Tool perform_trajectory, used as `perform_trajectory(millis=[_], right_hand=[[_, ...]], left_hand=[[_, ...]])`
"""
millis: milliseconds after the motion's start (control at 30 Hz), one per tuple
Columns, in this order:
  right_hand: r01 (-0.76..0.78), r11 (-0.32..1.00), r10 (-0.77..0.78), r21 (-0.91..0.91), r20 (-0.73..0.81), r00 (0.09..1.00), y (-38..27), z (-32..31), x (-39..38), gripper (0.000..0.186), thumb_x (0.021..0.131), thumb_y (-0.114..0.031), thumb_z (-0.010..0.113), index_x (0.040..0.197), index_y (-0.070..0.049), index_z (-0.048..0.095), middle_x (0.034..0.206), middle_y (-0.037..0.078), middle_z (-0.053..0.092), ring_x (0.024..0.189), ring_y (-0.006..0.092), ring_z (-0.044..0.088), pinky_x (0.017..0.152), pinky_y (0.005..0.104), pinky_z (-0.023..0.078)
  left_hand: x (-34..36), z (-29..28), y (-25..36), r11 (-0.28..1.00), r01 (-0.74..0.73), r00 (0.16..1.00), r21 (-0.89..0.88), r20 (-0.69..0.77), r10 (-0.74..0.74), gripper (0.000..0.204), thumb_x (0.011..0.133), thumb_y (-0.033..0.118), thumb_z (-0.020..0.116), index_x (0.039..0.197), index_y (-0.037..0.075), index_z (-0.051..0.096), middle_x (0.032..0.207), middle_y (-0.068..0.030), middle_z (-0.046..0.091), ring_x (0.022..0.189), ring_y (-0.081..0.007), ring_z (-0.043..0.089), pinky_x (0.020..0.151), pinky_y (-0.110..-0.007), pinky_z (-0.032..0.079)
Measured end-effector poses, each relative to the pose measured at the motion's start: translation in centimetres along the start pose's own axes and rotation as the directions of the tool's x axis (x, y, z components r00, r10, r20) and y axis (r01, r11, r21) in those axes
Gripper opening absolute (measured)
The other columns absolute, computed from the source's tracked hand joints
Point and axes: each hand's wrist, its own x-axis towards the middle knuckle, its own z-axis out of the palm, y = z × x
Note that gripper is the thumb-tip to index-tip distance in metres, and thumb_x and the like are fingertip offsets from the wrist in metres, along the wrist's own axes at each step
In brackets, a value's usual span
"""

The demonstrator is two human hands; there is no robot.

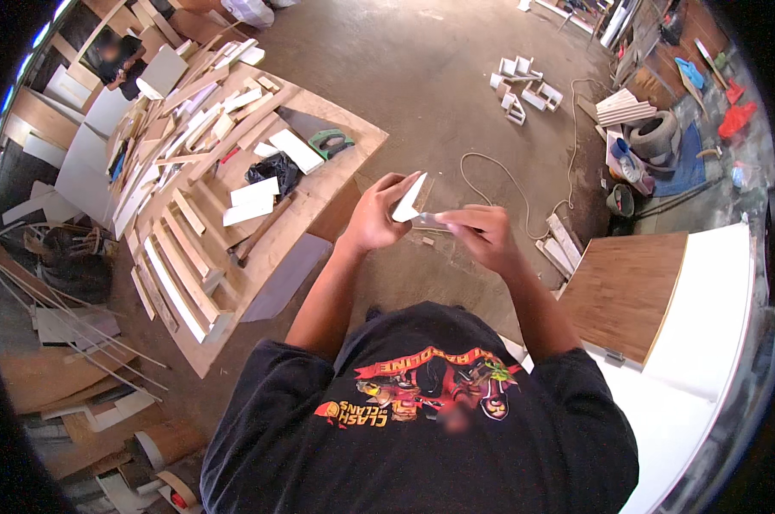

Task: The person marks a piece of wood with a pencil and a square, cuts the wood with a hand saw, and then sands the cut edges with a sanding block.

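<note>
In front of my chest, my left hand (370,216) is closed around a small white board piece (410,197), its pale face tilted upward. My right hand (483,235) pinches a small, thin tool with a greyish tip (427,219). That tip meets or lies very close to the lower end of the white piece. Whether the tool is a knife or a scraper is too small to tell. Both forearms reach forward over the concrete floor.
A wooden workbench (306,201) on the left carries several wood strips, a hammer (263,230), a black plastic bag (273,171) and a green tool (330,144). White box-like pieces (541,96) and a cord (500,174) lie ahead. Brown and white panels (627,295) stand right. Another person (122,64) sits far left.
</note>
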Motion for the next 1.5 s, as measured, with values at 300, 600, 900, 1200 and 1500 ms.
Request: perform_trajectory(millis=[300, 600, 900, 1200, 1500], right_hand=[[0.127, 0.985, -0.138, -0.117, -0.086, 0.987, 1.8, 1.5, 1.4, 0.026, 0.095, -0.002, 0.062, 0.119, 0.001, 0.072, 0.105, 0.017, 0.076, 0.087, 0.0182, 0.073, 0.076, 0.0331, 0.055], [-0.058, 0.998, 0.038, -0.04, -0.394, 0.918, 2.3, 1.9, 3.1, 0.028, 0.098, -0.012, 0.062, 0.123, -0.009, 0.074, 0.093, 0.02, 0.072, 0.077, 0.0313, 0.072, 0.068, 0.039, 0.054], [-0.043, 0.999, 0.047, 0.023, -0.269, 0.962, 0.7, 4.2, 1.5, 0.03, 0.097, -0.009, 0.062, 0.126, -0.006, 0.071, 0.112, 0.021, 0.072, 0.103, 0.0325, 0.073, 0.082, 0.0371, 0.057], [-0.022, 1.0, 0.018, -0.011, -0.237, 0.971, 0.6, 4.1, 1.4, 0.028, 0.097, -0.008, 0.061, 0.124, -0.005, 0.072, 0.107, 0.02, 0.074, 0.097, 0.0318, 0.075, 0.078, 0.0369, 0.057], [-0.041, 0.964, -0.034, -0.264, -0.272, 0.962, 0.7, 4.5, 1.3, 0.033, 0.096, -0.008, 0.061, 0.128, -0.011, 0.07, 0.102, 0.02, 0.074, 0.089, 0.0344, 0.073, 0.074, 0.0412, 0.057]], left_hand=[[0.5, 1.1, 0.7, 0.998, -0.036, 0.999, -0.056, 0.026, 0.038, 0.078, 0.061, 0.003, 0.069, 0.139, 0.003, 0.06, 0.115, -0.0189, 0.064, 0.103, -0.0377, 0.065, 0.09, -0.04, 0.052], [0.1, 2.1, 0.5, 0.981, 0.005, 1.0, -0.194, 0.029, 0.0, 0.075, 0.06, 0.003, 0.061, 0.135, 0.001, 0.061, 0.11, -0.021, 0.063, 0.103, -0.0383, 0.063, 0.095, -0.041, 0.05], [-0.5, 2.3, -0.3, 0.968, 0.13, 0.99, -0.213, 0.077, -0.116, 0.059, 0.059, 0.007, 0.061, 0.116, -0.005, 0.064, 0.115, -0.0246, 0.062, 0.109, -0.0404, 0.061, 0.098, -0.043, 0.047], [-0.7, 2.5, -0.5, 0.97, 0.142, 0.987, -0.198, 0.097, -0.125, 0.058, 0.062, 0.006, 0.062, 0.119, -0.003, 0.064, 0.115, -0.0245, 0.062, 0.112, -0.0417, 0.058, 0.1, -0.043, 0.046], [-0.6, 3.9, -0.7, 0.96, 0.264, 0.959, -0.091, -0.084, -0.271, 0.079, 0.072, 0.007, 0.061, 0.149, 0.003, 0.046, 0.11, -0.0239, 0.06, 0.104, -0.0421, 0.061, 0.094, -0.044, 0.048]])
